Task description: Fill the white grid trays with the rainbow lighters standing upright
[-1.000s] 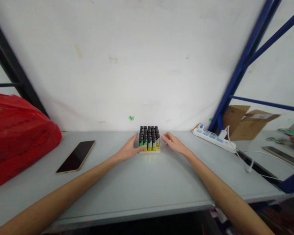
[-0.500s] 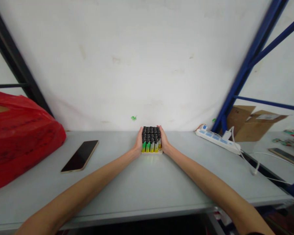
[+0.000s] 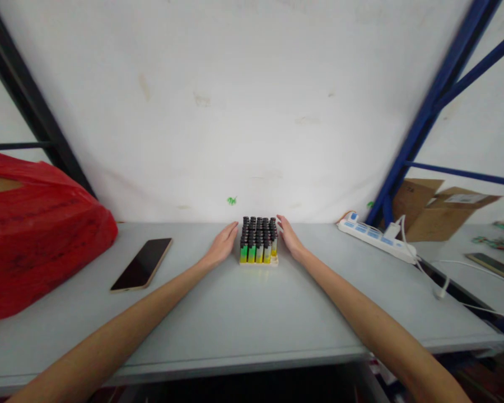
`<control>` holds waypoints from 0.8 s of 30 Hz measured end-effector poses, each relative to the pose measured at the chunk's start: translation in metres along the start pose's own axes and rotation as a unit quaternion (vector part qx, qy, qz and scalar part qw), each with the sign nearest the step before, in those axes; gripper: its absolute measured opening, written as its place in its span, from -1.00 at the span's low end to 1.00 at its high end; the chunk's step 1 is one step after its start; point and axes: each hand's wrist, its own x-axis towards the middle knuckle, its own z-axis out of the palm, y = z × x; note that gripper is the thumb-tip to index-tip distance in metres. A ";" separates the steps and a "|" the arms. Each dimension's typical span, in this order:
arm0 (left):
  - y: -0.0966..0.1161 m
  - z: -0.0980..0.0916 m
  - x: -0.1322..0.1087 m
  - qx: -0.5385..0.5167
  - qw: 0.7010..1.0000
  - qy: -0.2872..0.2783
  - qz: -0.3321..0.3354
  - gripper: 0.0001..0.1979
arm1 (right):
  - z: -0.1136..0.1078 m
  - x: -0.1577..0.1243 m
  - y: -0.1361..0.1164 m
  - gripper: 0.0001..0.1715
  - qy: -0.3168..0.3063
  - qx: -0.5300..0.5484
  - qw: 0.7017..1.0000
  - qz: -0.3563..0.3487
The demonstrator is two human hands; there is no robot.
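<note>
Several lighters (image 3: 258, 238) with black tops and green, yellow and clear bodies stand upright in rows in a pale tray (image 3: 258, 264) on the grey table. The tray's front right corner shows a bare spot with no lighter. To the left of the lighters is my left hand (image 3: 223, 242), a small gap away, fingers stretched out and holding nothing. My right hand (image 3: 290, 238) stands close along the right side of the tray, fingers extended, also holding nothing.
A smartphone (image 3: 141, 265) lies on the table (image 3: 235, 319) at the left, beside a large red plastic bag (image 3: 46, 235). At the right are a white power strip (image 3: 376, 238) with cables, a blue metal frame (image 3: 420, 129) and an open cardboard box (image 3: 441, 212).
Both hands have let go of the tray of lighters and moved apart, the left hand farther out to the left. The tray stays on the table; the view has shifted slightly.
</note>
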 end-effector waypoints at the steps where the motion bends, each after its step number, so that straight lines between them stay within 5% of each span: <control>1: -0.005 -0.006 -0.001 0.020 1.000 -0.003 0.007 -0.32 | -0.006 0.000 0.005 -0.27 0.011 -0.049 0.999 0.001; 7: -0.017 -0.014 -0.009 0.104 0.991 -0.056 0.063 -0.52 | -0.023 -0.013 0.018 -0.63 -0.049 -0.135 0.989 -0.046; 18: -0.010 -0.013 -0.012 0.159 0.976 -0.091 0.121 -0.68 | -0.024 -0.019 0.006 -0.63 -0.077 -0.175 0.980 -0.056; 24: 0.000 -0.030 -0.013 0.166 0.974 -0.094 0.124 -0.65 | -0.044 -0.004 -0.018 -0.55 -0.021 -0.162 0.986 -0.019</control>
